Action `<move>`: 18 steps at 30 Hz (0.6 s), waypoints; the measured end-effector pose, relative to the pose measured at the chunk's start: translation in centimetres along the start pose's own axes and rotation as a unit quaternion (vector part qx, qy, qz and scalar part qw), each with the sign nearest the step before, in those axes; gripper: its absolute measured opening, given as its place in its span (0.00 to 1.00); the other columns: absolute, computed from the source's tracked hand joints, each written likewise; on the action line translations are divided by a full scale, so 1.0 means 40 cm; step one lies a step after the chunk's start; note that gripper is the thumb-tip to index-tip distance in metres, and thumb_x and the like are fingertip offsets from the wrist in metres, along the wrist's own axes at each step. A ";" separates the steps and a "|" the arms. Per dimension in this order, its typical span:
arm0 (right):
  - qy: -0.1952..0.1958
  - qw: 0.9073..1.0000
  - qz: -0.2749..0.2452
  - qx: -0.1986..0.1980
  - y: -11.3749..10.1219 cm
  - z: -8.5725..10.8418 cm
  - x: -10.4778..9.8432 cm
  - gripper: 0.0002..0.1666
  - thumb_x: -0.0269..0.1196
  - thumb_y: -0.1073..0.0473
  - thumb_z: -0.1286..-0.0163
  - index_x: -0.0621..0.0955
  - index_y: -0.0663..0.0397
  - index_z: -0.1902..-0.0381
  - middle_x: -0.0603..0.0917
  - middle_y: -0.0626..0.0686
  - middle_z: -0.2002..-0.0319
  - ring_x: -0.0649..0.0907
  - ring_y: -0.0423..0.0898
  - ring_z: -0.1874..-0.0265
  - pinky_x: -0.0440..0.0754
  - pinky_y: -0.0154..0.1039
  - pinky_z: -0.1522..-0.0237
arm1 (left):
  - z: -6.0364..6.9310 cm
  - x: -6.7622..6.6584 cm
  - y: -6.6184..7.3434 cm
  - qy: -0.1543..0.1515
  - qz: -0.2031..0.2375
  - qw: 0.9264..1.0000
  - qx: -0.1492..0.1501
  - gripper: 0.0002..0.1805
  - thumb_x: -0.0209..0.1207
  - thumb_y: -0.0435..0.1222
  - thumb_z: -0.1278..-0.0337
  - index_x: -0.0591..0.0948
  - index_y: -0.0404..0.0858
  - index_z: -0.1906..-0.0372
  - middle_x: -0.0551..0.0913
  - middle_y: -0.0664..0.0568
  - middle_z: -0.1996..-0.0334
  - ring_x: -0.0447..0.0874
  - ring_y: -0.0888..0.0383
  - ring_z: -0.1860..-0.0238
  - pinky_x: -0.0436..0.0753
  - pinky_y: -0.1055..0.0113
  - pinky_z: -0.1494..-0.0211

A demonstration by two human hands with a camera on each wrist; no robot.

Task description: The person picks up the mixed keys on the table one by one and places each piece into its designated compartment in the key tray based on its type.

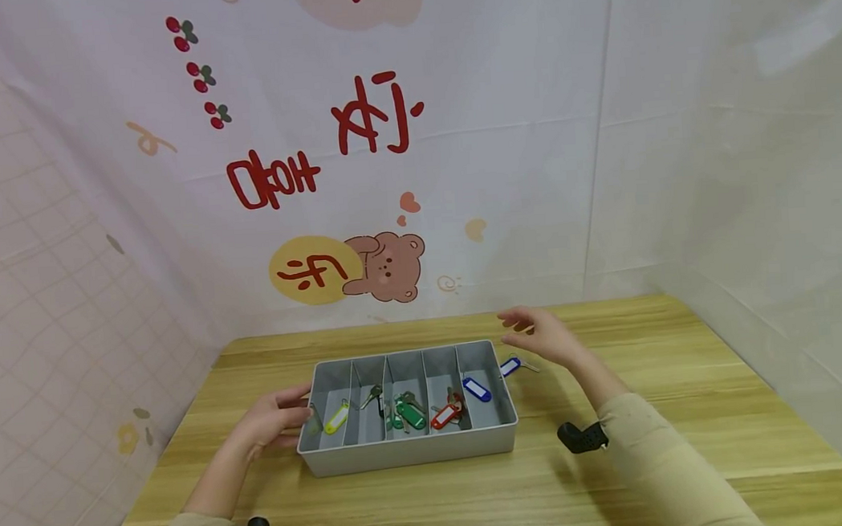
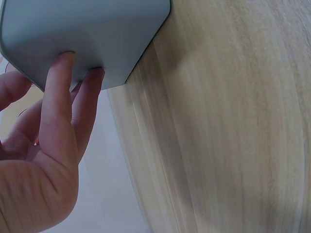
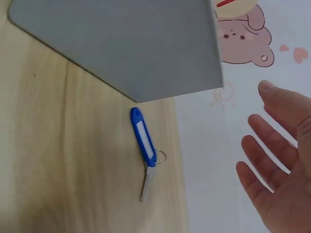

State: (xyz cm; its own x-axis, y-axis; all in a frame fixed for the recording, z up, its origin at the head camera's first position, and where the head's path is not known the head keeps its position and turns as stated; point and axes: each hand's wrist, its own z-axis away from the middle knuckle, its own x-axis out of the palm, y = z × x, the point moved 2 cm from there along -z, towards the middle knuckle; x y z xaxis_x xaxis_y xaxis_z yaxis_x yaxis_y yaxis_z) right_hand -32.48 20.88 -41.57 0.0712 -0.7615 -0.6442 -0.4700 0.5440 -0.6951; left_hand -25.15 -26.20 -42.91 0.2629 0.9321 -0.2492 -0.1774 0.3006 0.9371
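A grey tray [image 1: 411,451] with five compartments stands on the table. From left to right its compartments hold a key with a yellow tag [image 1: 337,417], a bare-looking key [image 1: 373,395], keys with green tags [image 1: 411,415], keys with red tags [image 1: 445,415] and a blue tag [image 1: 476,389]. My left hand [image 1: 271,421] touches the tray's left end wall with fairly straight fingertips. Outside the right end lies a key with a blue tag [image 3: 144,138], flat on the wood. My right hand [image 1: 541,336] hovers above and behind that key, fingers loosely bent, holding nothing.
The wooden table [image 1: 436,507] ends at a white printed cloth [image 1: 516,169] hanging behind it. More cloth hangs at the left and right sides. Black wrist mounts [image 1: 582,437] stick out from both sleeves.
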 end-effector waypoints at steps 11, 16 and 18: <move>0.014 1.000 -0.004 -0.006 0.044 0.010 0.023 0.31 0.68 0.63 0.34 0.74 0.68 0.36 0.79 0.69 0.45 0.78 0.67 0.50 0.75 0.62 0.48 | 0.001 0.000 0.002 0.000 0.004 1.000 0.001 0.36 0.57 0.27 0.37 0.58 0.27 0.26 0.68 0.24 0.37 0.84 0.44 0.53 0.86 0.52 0.57; 0.019 1.000 0.000 0.019 0.072 0.015 0.032 0.32 0.69 0.64 0.35 0.73 0.70 0.36 0.79 0.70 0.46 0.79 0.66 0.51 0.76 0.62 0.48 | 0.001 -0.001 0.004 -0.002 0.009 1.000 0.001 0.36 0.56 0.27 0.36 0.58 0.27 0.26 0.68 0.24 0.37 0.84 0.44 0.53 0.86 0.50 0.56; 0.016 0.999 -0.001 0.041 0.082 0.015 0.036 0.32 0.69 0.64 0.35 0.73 0.70 0.36 0.80 0.69 0.46 0.79 0.66 0.51 0.76 0.61 0.48 | 0.000 -0.002 0.005 -0.002 0.008 1.000 0.001 0.36 0.57 0.27 0.36 0.58 0.26 0.26 0.68 0.24 0.37 0.84 0.44 0.53 0.86 0.50 0.55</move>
State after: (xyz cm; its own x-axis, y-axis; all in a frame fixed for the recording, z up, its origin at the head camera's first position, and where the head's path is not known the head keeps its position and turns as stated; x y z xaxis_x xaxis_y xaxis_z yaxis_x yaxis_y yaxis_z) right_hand -33.39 21.78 -44.98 0.0433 -0.7733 -0.6325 -0.3960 0.5680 -0.7215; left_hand -25.22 -26.23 -42.68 0.2637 0.9360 -0.2332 -0.1795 0.2852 0.9415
